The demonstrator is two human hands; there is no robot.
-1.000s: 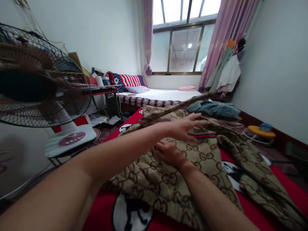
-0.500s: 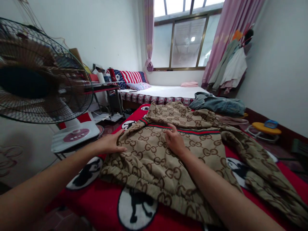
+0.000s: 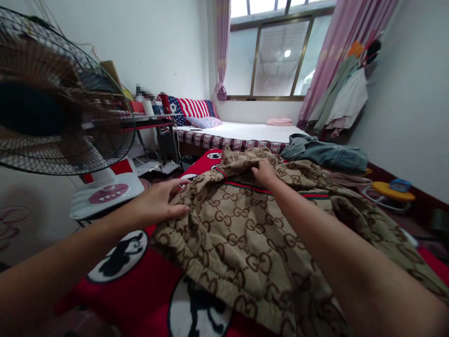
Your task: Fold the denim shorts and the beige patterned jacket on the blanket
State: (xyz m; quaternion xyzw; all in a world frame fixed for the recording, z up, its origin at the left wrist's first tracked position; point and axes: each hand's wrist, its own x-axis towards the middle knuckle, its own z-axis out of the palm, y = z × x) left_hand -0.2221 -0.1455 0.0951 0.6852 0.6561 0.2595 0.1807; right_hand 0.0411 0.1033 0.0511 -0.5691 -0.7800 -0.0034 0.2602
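A beige jacket (image 3: pixel 245 234) with a brown monogram print and a red and green stripe lies spread on a red blanket (image 3: pixel 140 290). My left hand (image 3: pixel 159 203) rests on the jacket's left edge, fingers curled onto the cloth. My right hand (image 3: pixel 264 172) reaches further up and pinches the folded cloth near the collar. One sleeve trails off to the right.
A running standing fan (image 3: pixel 52 103) is close on the left. Beyond the blanket are a bed (image 3: pixel 245 133) with pillows, a cluttered small table (image 3: pixel 150 124), a denim garment (image 3: pixel 326 154), hanging clothes by the curtain and a yellow object (image 3: pixel 393 189) on the floor.
My right hand moved from the jacket's middle up to the collar area and closed on the cloth. My left hand stayed at the left edge, after sweeping there from the middle.
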